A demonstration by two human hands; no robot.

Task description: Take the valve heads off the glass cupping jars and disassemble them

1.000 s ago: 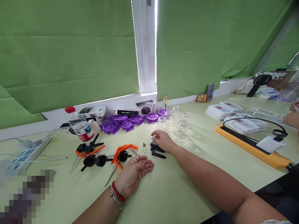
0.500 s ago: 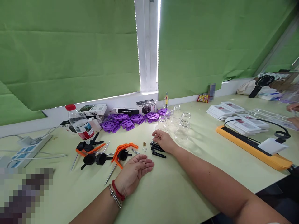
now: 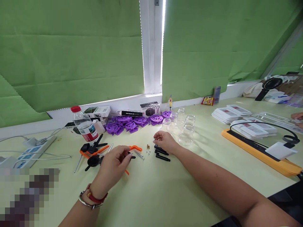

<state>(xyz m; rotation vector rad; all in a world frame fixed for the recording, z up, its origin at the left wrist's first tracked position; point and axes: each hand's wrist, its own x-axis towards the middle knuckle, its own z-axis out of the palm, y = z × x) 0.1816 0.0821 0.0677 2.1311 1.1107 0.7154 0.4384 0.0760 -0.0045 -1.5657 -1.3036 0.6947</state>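
My left hand (image 3: pixel 113 165) is over the orange-and-black clamp-like tool (image 3: pixel 136 148), covering most of it. Its fingers bend down and its thumb stands apart from them; whether they touch the tool is hidden. Resting beside and partly over several black pen-like sticks (image 3: pixel 163 157) is my right hand (image 3: pixel 167 142), loosely curled, with a gap between thumb and fingers and nothing visible in it. Small brass pieces (image 3: pixel 148 146) and tiny clear pieces (image 3: pixel 148 153) lie between the hands. A metal rod (image 3: pixel 139 154) sits just right of my left fingertips.
Another orange-and-black tool (image 3: pixel 94 154) lies at left, near a red-capped bottle (image 3: pixel 85 126). Purple plastic parts (image 3: pixel 125 121) line the back, with clear glass jars (image 3: pixel 187 134) beside them. At right are white card stacks (image 3: pixel 227 113), a yellow-and-black lamp base (image 3: pixel 260 153) and another person's hand (image 3: pixel 297 116).
My left hand has moved left and turned from palm-up on the table to fingers-down over the orange-and-black tool. My right hand stays by the black sticks. The view has shifted slightly.
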